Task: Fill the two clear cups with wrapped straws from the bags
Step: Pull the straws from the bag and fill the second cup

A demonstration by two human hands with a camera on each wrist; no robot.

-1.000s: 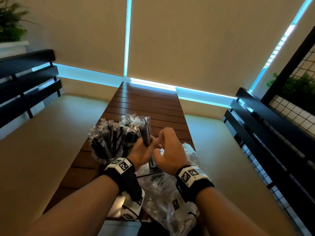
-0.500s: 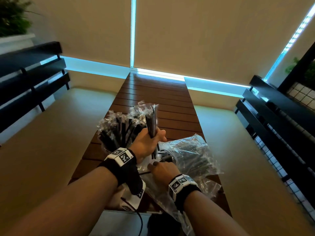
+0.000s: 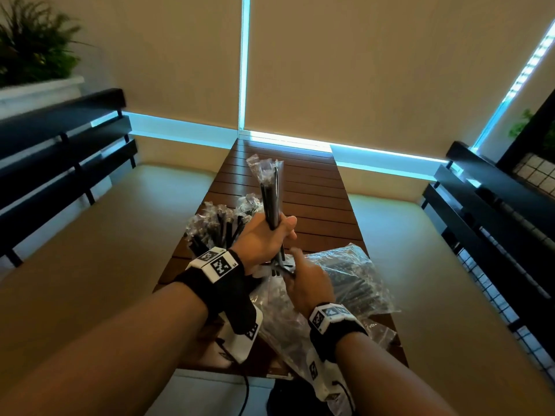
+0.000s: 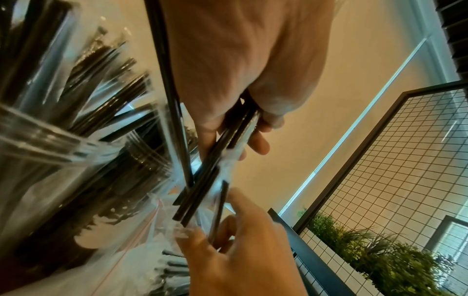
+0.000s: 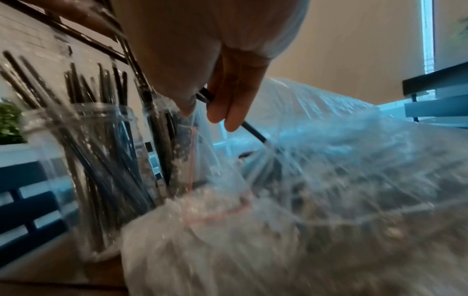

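Note:
My left hand (image 3: 282,232) grips an upright bundle of black wrapped straws (image 3: 270,193) above the table; the same grip on the bundle (image 4: 228,144) shows in the left wrist view. Just below it, my right hand (image 3: 295,265) pinches a single wrapped straw (image 5: 253,132) at the mouth of a clear straw bag (image 3: 354,280). In the right wrist view the thumb and fingers (image 5: 228,112) close on that straw where it leaves the bag (image 5: 341,170). Two clear cups sit left of my hands, the near cup (image 3: 210,232) and the far cup (image 3: 249,205), both packed with straws.
The slatted wooden table (image 3: 300,187) runs away from me to the blinds. Cream bench seats flank it, with dark slatted backrests (image 3: 60,151) on both sides. More crumpled plastic bag (image 3: 285,331) lies at the table's near edge under my wrists.
My right hand dropped from the bundle down to the bag and pinched a straw. My left hand lifted the bundle higher, clear of the cups.

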